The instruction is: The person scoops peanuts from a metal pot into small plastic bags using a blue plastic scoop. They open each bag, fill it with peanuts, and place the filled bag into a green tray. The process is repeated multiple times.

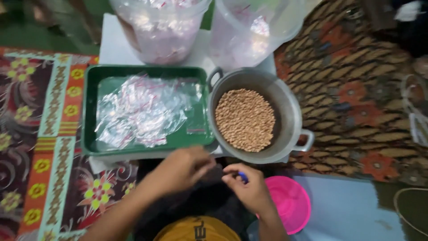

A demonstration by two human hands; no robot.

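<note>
Leftmost, a green tray (91, 111) holding small clear plastic bags (142, 111) lies at eleven o'clock from the left hand (183, 169), which is pinched shut; what it grips is too blurred to tell. Just right of it, the right hand (249, 189) is closed on a small blue object (243, 177), fingertips pointing toward the left hand. At twelve o'clock, close to both hands, sits a metal pot (290, 111) of peanuts (245, 119). A pink bowl (292, 203) rests at three o'clock.

Clear small plastic bags w/ red strips (142, 111) piled in green tray (89, 111); more in two tubs behind.
</note>
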